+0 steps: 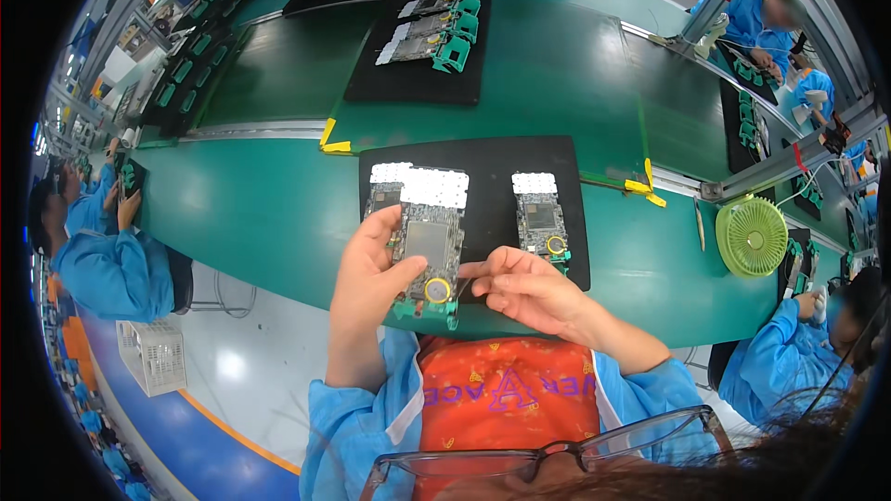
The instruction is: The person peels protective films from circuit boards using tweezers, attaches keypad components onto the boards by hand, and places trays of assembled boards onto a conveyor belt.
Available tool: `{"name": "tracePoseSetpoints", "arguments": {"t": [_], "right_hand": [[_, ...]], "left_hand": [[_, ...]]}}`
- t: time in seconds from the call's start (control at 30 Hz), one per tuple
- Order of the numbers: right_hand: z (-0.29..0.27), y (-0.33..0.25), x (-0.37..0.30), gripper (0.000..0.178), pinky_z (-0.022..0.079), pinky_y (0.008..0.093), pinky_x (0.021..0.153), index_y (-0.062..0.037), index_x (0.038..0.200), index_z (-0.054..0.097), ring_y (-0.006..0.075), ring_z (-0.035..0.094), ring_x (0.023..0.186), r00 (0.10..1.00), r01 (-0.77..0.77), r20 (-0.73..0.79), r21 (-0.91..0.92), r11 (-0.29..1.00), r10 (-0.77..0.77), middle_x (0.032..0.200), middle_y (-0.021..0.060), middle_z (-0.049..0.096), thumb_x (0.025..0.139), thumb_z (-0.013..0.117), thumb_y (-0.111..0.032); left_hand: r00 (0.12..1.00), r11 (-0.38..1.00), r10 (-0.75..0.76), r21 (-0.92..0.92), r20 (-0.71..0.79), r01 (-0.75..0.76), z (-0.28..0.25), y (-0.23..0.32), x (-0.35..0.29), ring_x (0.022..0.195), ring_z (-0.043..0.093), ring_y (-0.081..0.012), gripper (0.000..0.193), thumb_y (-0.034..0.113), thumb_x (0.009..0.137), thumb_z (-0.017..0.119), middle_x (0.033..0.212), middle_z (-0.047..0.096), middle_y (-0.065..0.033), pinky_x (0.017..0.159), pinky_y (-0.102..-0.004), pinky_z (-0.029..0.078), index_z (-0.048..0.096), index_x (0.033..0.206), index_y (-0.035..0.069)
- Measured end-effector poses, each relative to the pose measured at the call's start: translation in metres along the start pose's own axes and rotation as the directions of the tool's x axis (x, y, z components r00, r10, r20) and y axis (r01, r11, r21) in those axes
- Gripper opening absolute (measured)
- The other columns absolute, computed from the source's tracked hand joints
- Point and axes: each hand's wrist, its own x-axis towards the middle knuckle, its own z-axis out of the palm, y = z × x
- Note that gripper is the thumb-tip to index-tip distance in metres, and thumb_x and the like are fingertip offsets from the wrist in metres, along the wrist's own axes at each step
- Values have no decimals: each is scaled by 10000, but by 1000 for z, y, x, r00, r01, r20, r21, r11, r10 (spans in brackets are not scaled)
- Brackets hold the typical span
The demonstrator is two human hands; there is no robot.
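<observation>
A circuit board (432, 241) with a white top section, a yellow-ringed round part and green plastic at its lower end is raised above the mat. My left hand (364, 269) grips it by the left edge, thumb across its face. Beside its lower right edge is my right hand (536, 292), fingers bent and drawn together. Whatever those fingertips pinch, if anything, is too small to make out. Partly hidden behind the held board lies another board (384, 187). To the right, a similar board (538, 213) rests on the black mat (487, 156).
Farther off, a second black mat (413, 83) carries several boards with green brackets (453, 54). A green fan (752, 237) stands at the right, near a thin pen-like stick (700, 225). Yellow tape (336, 137) marks the green table (251, 186). Co-workers in blue sit around.
</observation>
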Motion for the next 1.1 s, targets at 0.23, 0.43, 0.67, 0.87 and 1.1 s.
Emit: {"name": "tracePoseSetpoints", "arguments": {"t": [0.23, 0.43, 0.67, 0.87, 1.1], "right_hand": [[8, -15, -3, 77, 461, 234, 676, -77, 919, 559, 164, 613, 924, 932, 361, 3, -120, 925, -364, 1170, 170, 593, 910, 601, -13], [13, -19, -5, 68, 492, 229, 576, -40, 991, 556, 156, 641, 706, 773, 544, -27, -485, 685, -633, 899, 135, 678, 935, 592, -50], [27, -15, -2, 57, 452, 221, 567, 0, 856, 712, 104, 604, 670, 671, 424, 255, -902, 78, -696, 791, 72, 669, 809, 702, 28], [31, -12, 4, 84, 376, 193, 490, -17, 800, 696, 53, 535, 586, 603, 401, 261, -916, 4, -754, 738, 40, 641, 763, 700, 59], [26, -12, 5, 90, 362, 196, 483, -26, 764, 674, 45, 503, 568, 581, 379, 278, -924, -48, -765, 720, 25, 628, 751, 701, 59]], "left_hand": [[998, 997, 60, -49, -8, -60, 3, 4, -7, 1053, 617, -170, 418, -127, 810, 554, 1152, 624, -143, 891, -290, 500, 512, 1222, -67], [996, 997, 76, 0, -50, -76, 25, -35, 2, 851, 647, -101, 183, -38, 898, 567, 1045, 649, -101, 749, -234, 517, 579, 1080, -50], [936, 903, 351, 264, -1, -339, 48, -49, 2, 711, 612, -72, 87, -37, 892, 566, 902, 595, -63, 572, -206, 467, 599, 970, -56], [925, 878, 379, 309, 15, -365, 55, -47, -1, 716, 634, -103, 101, -52, 867, 576, 915, 611, -88, 572, -230, 509, 605, 964, -54], [904, 844, 425, 347, 32, -409, 55, -47, -1, 727, 644, -137, 113, -48, 849, 589, 908, 620, -114, 602, -245, 529, 607, 961, -48]]}}
